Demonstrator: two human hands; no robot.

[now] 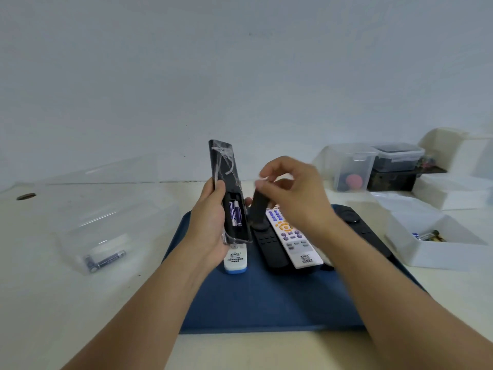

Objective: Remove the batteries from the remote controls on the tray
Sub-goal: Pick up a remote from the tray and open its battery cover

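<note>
Above the blue tray (pixel 266 303), the left hand (pixel 210 222) grips a black remote (pixel 226 182) upright, two batteries (pixel 234 213) exposed. Just right, the right hand (pixel 293 193) pinches the dark cover (pixel 260 209); better drop it first, then pry each cell from its spring end.

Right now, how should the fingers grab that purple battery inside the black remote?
Pinch the purple battery at its upper end, coming from the open right side. The left hand grips the black remote upright with its compartment uncovered; the right hand holds the cover.
</note>
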